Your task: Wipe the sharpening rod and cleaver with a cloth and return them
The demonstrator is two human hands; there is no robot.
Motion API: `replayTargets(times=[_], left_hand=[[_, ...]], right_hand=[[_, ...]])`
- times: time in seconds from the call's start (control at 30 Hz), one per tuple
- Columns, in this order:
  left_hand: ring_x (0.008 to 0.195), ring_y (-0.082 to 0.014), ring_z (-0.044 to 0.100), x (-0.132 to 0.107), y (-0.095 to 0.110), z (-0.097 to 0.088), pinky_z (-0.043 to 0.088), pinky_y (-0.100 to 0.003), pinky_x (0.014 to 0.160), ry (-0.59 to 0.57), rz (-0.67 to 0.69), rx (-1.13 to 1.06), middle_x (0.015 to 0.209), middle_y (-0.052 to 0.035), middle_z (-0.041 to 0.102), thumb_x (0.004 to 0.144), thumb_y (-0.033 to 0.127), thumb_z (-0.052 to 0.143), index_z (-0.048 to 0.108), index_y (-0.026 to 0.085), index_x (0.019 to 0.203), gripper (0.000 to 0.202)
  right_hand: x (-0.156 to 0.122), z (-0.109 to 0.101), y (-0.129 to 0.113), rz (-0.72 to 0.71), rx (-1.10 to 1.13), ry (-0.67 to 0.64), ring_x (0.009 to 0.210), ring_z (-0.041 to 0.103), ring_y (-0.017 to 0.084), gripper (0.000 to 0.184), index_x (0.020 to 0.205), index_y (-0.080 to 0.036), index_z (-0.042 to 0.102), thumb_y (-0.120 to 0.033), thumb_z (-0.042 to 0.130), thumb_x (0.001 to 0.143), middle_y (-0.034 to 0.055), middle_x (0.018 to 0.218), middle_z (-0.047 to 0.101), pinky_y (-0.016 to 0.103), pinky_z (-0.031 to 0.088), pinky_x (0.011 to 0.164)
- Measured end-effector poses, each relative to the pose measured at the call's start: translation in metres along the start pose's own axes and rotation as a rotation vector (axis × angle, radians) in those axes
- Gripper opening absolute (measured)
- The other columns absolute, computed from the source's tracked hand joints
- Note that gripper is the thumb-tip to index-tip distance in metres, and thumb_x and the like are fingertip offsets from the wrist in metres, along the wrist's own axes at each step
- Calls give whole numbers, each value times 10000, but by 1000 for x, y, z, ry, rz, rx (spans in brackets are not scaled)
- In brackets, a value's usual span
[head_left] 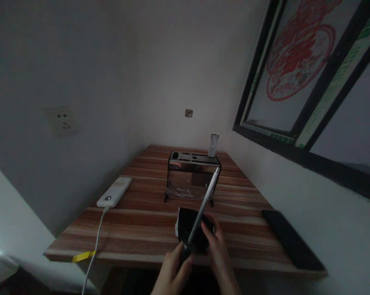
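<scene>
My left hand (172,268) is closed around the dark handle of a long steel rod (203,205) that slants up and away to the right, its tip close to the knife block's top. My right hand (217,250) grips a black flat object (188,227) lying near the table's front edge; the rod crosses over it. Behind them stands a shiny metal knife block (191,176) with dark slots along its top.
A wooden table (142,229) fills a room corner. A white power bank (114,191) with a white cable (95,246) lies at the left. A black flat slab (291,239) lies at the right edge. A small silvery packet (213,145) stands at the back.
</scene>
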State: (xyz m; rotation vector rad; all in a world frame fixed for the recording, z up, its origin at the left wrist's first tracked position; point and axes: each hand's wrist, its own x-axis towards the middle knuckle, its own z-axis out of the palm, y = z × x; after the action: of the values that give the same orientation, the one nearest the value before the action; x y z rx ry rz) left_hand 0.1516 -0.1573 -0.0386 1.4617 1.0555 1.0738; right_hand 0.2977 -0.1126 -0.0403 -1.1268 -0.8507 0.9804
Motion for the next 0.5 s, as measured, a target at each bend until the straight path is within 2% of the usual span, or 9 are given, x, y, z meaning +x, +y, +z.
replayTargets(times=[0.1,0.2,0.27,0.4,0.5], left_hand=[[576,-128,450,4,11,-3,413,-218,566,-47,76,71,642,-14,555,835,523,482,656,149,1005,446],[505,-96,389,4,13,-1,348,-185,482,-79,30,27,585,22,483,863,489,459,623,144,975,398],[455,-81,345,2,9,2,293,-174,431,-121,-18,-20,538,46,427,867,496,452,599,142,957,394],[433,-70,307,1,-1,8,236,-167,398,-101,-76,-78,528,62,395,844,528,483,582,141,982,423],[475,-71,329,2,-6,9,261,-164,423,-20,-102,-109,574,46,430,818,553,512,599,136,956,448]], right_hand=[[-11,5,-17,107,195,53,1002,617,234,449,999,-219,644,-431,751,618,46,1036,690,352,478,860],[-19,8,-28,184,301,157,964,640,243,394,913,-217,676,-426,773,593,34,955,718,374,495,843],[-23,10,-31,186,323,178,947,651,245,352,874,-224,684,-422,772,597,28,936,726,382,507,826],[-31,11,-38,154,322,128,929,660,245,338,892,-226,687,-441,745,639,44,951,725,382,520,797],[-35,8,-49,196,330,-14,920,661,258,413,897,-211,690,-522,733,628,72,920,727,385,521,775]])
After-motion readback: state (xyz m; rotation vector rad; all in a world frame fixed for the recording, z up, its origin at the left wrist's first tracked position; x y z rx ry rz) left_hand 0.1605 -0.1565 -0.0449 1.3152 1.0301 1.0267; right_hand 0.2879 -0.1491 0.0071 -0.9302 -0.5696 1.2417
